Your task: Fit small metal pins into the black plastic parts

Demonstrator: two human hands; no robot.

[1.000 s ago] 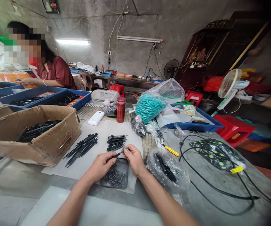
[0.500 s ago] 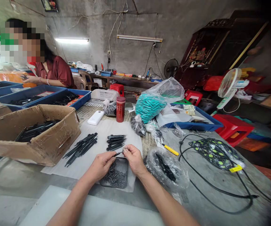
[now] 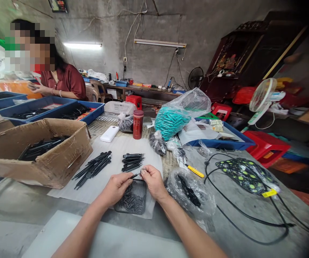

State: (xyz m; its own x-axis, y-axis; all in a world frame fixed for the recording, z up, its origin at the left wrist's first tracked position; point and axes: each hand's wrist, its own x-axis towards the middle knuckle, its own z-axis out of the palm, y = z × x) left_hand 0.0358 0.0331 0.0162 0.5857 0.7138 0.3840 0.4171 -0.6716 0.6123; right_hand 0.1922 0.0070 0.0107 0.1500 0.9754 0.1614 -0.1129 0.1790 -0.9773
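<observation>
My left hand [image 3: 119, 185] is closed on a slim black tool [image 3: 135, 176], screwdriver-like, its exact kind too small to tell. Thumb and fingers of my right hand [image 3: 152, 180] pinch the tool's right-hand end; whatever small part sits there is mostly covered by the fingertips. Directly beneath both hands is a small dark tray [image 3: 145, 204] holding many thin metal bits [image 3: 130, 202]. A neat stack of black tools with thin tips [image 3: 132, 162] lies just beyond my hands. To the left, a looser pile of similar black tools [image 3: 94, 168] rests on white sheeting [image 3: 68, 195].
A cardboard box [image 3: 63, 163] of black parts stands left. Behind are a red bottle [image 3: 137, 125], a white power bank [image 3: 109, 134] and a bag of teal pieces [image 3: 172, 122]. Rightward lie a plastic bag [image 3: 208, 200], a yellow-handled tool [image 3: 195, 171] and black cable [image 3: 240, 215]. A co-worker [image 3: 70, 80] sits across.
The whole view has shifted very slightly. Both hands keep the same grip on the black tool above the tray. The co-worker's hands have moved a little.
</observation>
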